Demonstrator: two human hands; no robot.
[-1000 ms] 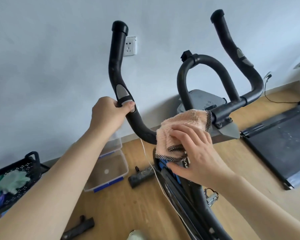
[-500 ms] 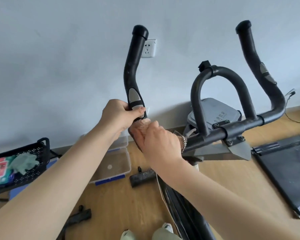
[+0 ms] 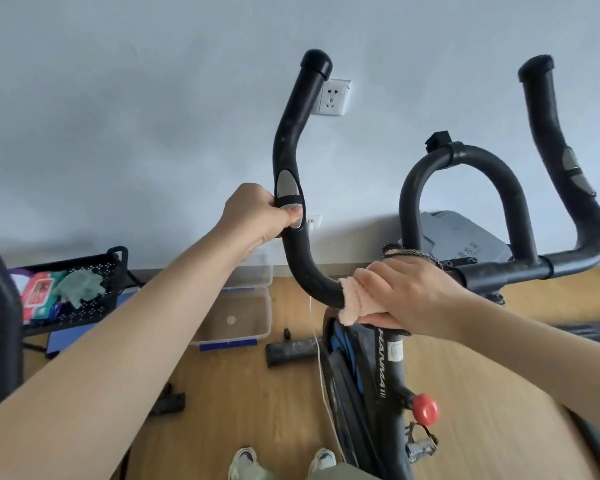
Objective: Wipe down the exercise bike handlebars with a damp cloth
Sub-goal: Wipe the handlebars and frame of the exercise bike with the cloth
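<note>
The black handlebars (image 3: 293, 140) of the exercise bike rise in front of a pale wall, with a left horn, a centre loop (image 3: 465, 161) and a right horn (image 3: 561, 161). My left hand (image 3: 260, 213) grips the left horn at its silver pulse sensor. My right hand (image 3: 406, 292) is wrapped around the lower bend of the left bar, pressing a pink cloth (image 3: 355, 299) with a dark patterned edge around the tube. Most of the cloth is hidden under my fingers.
A clear plastic box (image 3: 236, 317) sits on the wooden floor by the wall. A black mesh basket (image 3: 66, 289) with packets stands at the left. The bike frame has a red knob (image 3: 425, 414). A dark treadmill edge (image 3: 593, 334) lies at the right. A wall socket (image 3: 333, 97) is behind the left horn.
My right hand with the cloth has slid down the left bar, from just under my left hand to the lower bend near the stem. My left hand has kept its grip.
</note>
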